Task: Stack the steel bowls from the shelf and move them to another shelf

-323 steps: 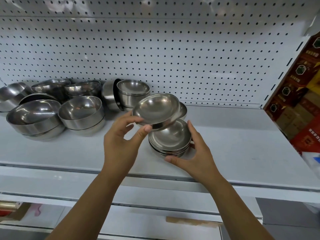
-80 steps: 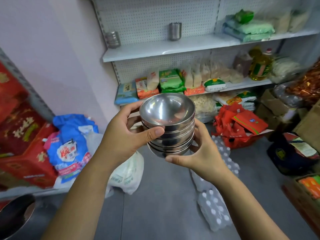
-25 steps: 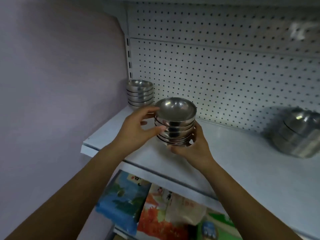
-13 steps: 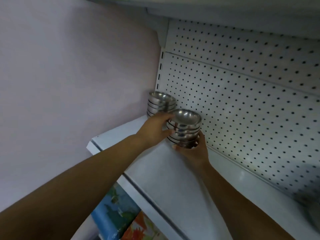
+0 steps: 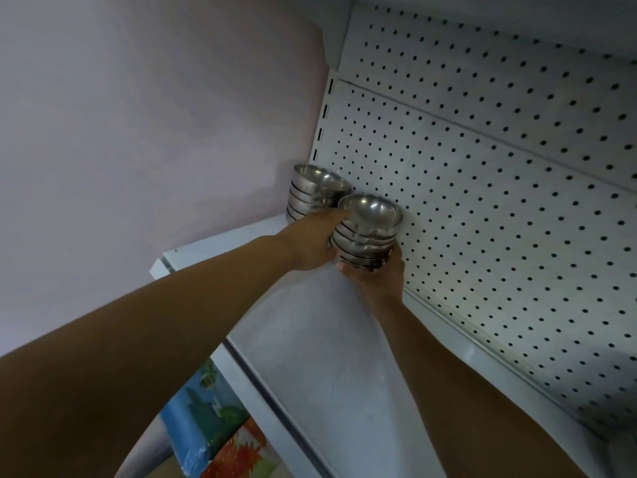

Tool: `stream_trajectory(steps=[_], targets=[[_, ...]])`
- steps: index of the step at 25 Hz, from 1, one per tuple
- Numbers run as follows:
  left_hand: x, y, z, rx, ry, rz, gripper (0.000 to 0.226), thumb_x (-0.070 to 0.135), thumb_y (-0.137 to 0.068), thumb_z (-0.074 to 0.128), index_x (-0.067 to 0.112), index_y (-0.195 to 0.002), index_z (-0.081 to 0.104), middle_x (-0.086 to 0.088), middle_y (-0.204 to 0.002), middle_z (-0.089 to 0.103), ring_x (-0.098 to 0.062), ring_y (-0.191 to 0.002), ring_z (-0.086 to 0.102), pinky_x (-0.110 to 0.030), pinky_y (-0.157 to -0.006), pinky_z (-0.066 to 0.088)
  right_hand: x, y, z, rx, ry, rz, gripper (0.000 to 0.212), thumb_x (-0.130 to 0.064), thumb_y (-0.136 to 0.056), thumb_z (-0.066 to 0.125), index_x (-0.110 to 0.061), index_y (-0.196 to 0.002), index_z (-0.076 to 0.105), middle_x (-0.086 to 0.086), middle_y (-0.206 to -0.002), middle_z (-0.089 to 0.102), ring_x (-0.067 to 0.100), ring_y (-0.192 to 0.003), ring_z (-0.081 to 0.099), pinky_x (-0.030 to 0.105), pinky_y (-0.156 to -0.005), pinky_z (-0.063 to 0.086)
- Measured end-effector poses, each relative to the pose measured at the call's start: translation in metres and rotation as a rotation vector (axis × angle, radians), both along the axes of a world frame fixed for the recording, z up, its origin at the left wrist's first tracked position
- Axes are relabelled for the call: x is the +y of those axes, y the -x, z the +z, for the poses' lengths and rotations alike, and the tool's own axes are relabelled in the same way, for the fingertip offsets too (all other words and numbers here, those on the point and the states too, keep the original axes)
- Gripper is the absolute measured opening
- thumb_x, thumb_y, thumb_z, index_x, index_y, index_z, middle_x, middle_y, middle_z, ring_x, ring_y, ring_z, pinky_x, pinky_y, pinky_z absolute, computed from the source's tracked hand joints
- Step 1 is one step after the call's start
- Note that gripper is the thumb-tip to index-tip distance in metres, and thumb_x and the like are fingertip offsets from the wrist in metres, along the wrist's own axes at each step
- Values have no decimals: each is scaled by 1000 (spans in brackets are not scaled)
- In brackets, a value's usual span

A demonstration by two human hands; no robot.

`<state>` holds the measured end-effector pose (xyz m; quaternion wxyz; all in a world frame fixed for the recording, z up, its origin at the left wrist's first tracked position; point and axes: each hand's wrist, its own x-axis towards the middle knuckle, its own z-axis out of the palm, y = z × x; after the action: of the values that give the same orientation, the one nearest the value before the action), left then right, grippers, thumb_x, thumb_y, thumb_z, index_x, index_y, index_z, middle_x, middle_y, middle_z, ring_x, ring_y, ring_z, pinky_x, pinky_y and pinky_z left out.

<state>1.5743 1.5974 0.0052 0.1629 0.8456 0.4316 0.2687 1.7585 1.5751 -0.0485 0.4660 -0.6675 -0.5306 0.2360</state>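
Now, from my remote seat, I watch both hands on one stack of steel bowls (image 5: 367, 232) near the far left corner of the white shelf (image 5: 327, 357). The left hand (image 5: 310, 244) is curled round the left side of the stack, with one finger reaching up to the rim of the top bowl. I judge that it steadies the column so that the nested bowls do not slide on each other. The right hand (image 5: 379, 277) cups the base from below and from the right, its fingers bent round the lowest bowls, so it seems to carry the weight. Neither hand is open; each has a firm hold.

The stack is upright, just beside the pegboard back (image 5: 482, 208) and just beside a second stack (image 5: 312, 193) of similar bowls, which stands in the very corner by the wall (image 5: 155, 115). I cannot tell if the bottom bowl touches the shelf, because the right hand hides it.

I think this place is chosen to make a tidy row along the back, away from the front edge. The next move, in my judgement, is to lower the stack fully and draw the right fingers out slowly; a quick pull may tip the steel or knock the neighbour.
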Motion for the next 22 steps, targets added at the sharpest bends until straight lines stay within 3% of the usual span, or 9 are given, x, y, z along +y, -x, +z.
stream_trajectory(steps=[2,4,6,9,11,14,17,19,22], targets=[[0,-2,0,4,-7,20,73,4,-87,69,12,-152,38,-19,-141,52,-33,-128,52,-37,-105,43,0,3,4,-4,23,-16,126,-37,-53,101,-22,-158,32,4,-147,54,25,-133,55,37,-105,50],[-3,-1,0,-5,-31,39,74,4,-87,69,13,-153,38,-20,-143,51,-34,-129,52,-36,-105,42,3,1,3,-7,48,-26,120,-28,-62,101,-16,-158,31,1,-146,55,20,-131,56,21,-96,49],[-4,0,0,-20,-45,24,76,2,-85,70,14,-154,39,-19,-145,50,-34,-131,51,-33,-105,40,1,-1,1,-9,71,-8,104,-22,-70,97,-13,-153,35,-4,-132,58,13,-118,58,-1,-72,42],[-8,4,0,-8,-37,8,83,4,-85,72,20,-157,33,-16,-149,48,-31,-133,50,-31,-106,40,-4,-4,0,-76,88,6,80,-24,-74,94,-21,-137,45,-13,-110,56,0,-91,56,-4,-59,39],[-11,9,-2,-13,-29,13,86,8,-86,73,24,-158,30,-12,-151,48,-29,-134,50,-34,-108,42,-8,-6,3,-125,115,25,75,-38,-72,92,-16,-133,53,-9,-112,60,5,-91,60,3,-70,46],[-21,23,-11,29,-20,45,80,19,-88,75,29,-157,35,-6,-153,49,-27,-134,50,-44,-110,44,-23,-9,2,-176,174,83,87,-67,-61,76,-16,-130,64,2,-123,69,22,-112,68,33,-87,58],[-43,43,-20,170,-23,116,77,37,-91,72,32,-157,33,-3,-158,43,-28,-140,44,-47,-113,40,-58,-4,8,-286,251,176,92,-52,-82,82,-14,-155,41,6,-153,50,25,-142,47,37,-112,42],[-67,58,-25,240,-27,163,78,45,-92,69,32,-158,29,-2,-162,38,-28,-145,37,-43,-117,35,-78,-2,9,-378,278,243,92,-50,-90,77,-12,-160,32,9,-161,40,27,-151,35,38,-117,35],[-113,89,-32,183,-1,234,76,48,-93,68,29,-158,32,-2,-163,35,-25,-149,32,-38,-119,27,-113,13,18,-476,270,333,94,-49,-93,73,-14,-164,24,6,-169,29,24,-157,22,37,-124,25]])
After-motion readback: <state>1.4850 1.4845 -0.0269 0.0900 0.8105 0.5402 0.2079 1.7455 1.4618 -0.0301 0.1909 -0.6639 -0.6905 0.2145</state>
